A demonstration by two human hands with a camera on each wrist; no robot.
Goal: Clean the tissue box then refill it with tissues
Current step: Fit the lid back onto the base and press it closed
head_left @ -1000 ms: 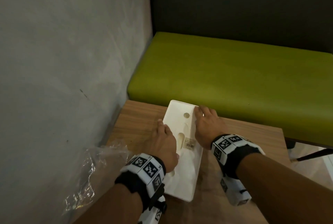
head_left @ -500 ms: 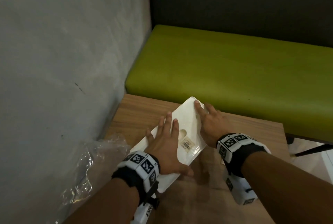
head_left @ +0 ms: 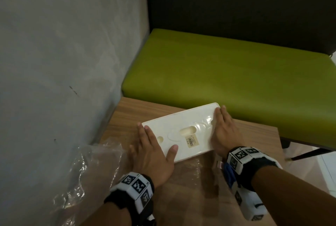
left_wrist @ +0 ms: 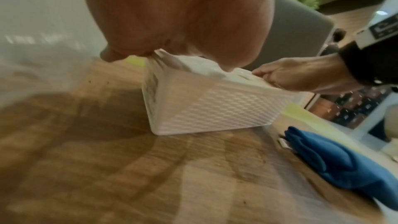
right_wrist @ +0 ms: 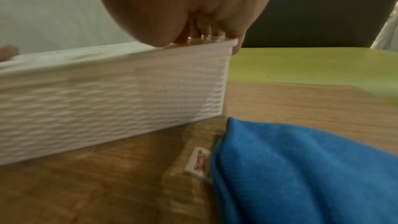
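Observation:
A white plastic tissue box (head_left: 198,122) with woven-pattern sides (left_wrist: 215,105) (right_wrist: 107,100) stands on the wooden table (head_left: 254,138). The face turned up has an oval slot, small holes and a barcode sticker. It lies crosswise, its right end farther from me. My left hand (head_left: 151,151) lies flat on the box's left end, fingers straight and thumb on top; its palm (left_wrist: 172,14) fills the left wrist view. My right hand (head_left: 225,131) (right_wrist: 183,6) lies flat on the right end, fingertips at the far rim. No tissues show.
A folded blue cloth (left_wrist: 336,163) (right_wrist: 301,168) lies on the table by my right wrist. Crumpled clear plastic wrap (head_left: 87,171) sits at the left against the grey wall (head_left: 54,62). A green bench (head_left: 227,73) runs behind the table's far edge.
The box has turned clockwise under both hands, from pointing away from me to lying crosswise. My left hand shifted to its left end, my right hand to its right end.

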